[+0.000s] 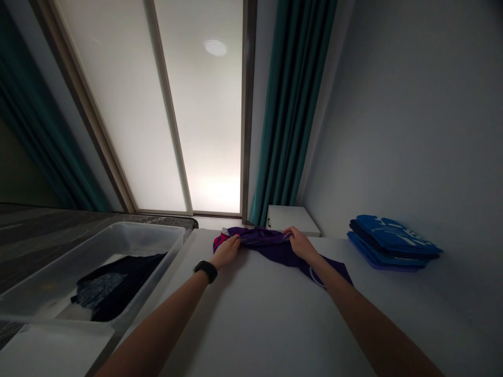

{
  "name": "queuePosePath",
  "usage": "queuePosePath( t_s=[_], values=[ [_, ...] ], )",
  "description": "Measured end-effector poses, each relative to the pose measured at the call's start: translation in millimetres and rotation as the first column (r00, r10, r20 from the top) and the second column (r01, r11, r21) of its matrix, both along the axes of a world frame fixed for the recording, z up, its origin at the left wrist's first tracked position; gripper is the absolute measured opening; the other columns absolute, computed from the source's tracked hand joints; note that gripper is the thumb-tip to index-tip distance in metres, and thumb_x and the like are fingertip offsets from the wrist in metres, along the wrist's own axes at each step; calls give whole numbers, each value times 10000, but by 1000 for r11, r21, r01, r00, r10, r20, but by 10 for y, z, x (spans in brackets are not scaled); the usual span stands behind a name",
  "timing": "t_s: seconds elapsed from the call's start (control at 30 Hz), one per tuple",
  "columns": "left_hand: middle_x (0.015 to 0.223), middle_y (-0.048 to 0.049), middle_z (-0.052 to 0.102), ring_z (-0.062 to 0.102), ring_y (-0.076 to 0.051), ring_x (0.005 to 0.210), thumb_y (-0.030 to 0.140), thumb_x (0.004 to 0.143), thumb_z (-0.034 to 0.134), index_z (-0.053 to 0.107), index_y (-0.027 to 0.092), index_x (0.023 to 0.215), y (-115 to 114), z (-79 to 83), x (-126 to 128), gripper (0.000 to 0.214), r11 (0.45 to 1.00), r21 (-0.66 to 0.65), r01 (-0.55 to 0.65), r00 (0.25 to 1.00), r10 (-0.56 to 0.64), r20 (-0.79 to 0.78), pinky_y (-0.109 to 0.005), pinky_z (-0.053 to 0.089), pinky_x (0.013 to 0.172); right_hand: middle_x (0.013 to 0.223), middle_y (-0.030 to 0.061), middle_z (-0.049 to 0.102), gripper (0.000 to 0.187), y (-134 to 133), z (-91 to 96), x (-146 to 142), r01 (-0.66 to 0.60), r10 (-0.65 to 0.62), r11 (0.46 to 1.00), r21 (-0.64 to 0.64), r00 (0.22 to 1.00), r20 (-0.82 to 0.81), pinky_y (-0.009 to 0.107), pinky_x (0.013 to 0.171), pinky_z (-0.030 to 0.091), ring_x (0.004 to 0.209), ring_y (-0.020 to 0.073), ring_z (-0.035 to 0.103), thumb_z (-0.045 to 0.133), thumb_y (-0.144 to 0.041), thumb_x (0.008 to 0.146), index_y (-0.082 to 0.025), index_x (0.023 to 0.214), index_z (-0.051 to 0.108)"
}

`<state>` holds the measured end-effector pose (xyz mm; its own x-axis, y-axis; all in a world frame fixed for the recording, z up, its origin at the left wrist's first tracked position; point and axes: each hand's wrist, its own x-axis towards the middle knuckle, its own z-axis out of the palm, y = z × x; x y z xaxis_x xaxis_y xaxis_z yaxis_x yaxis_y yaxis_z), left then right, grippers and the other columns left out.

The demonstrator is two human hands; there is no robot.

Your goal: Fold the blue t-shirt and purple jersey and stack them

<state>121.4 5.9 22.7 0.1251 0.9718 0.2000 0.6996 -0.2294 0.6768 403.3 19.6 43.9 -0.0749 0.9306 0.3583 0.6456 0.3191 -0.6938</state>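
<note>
A purple garment [275, 248] with a red patch at its left end lies bunched on the white table [259, 314], near the far edge. My left hand [227, 250], with a black watch on its wrist, is closed on the garment's left end. My right hand [299, 242] pinches the cloth a little to the right of the middle. Part of the garment runs under my right forearm toward the right.
A clear plastic bin [63, 283] with dark clothes in it stands left of the table. A stack of folded blue garments [393, 242] lies at the table's right by the wall. A small white cabinet [293, 219], teal curtains and a frosted window are behind.
</note>
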Motion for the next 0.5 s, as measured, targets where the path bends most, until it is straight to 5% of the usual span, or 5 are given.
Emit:
queuePosePath(
  t_s=[0.23,0.37,0.5],
  values=[
    [1261,-111,623,571,-204,1187,267,1030,186,461,189,1340,180,227,121,422,974,167,-150,988,152,3,-333,434,974,1220,83,623,405,238,417,-244,67,-59,965,254,998,-38,364,1014,382,1157,204,545,262,-174,879,-204,1147,564],
    [901,-112,706,677,-263,897,254,1000,312,614,168,1076,157,144,27,323,977,119,-177,980,187,-73,-369,472,820,1020,64,682,364,244,271,-187,95,-95,974,205,995,-11,345,924,439,1000,206,610,290,-180,859,-208,1003,624],
    [780,-106,688,671,-276,818,259,969,398,637,167,881,161,50,-42,270,980,93,-178,976,188,-113,-375,461,779,835,76,668,310,299,-1,-37,222,-222,969,103,975,-14,354,777,481,809,221,645,326,-184,840,-195,921,625]
  ],
)
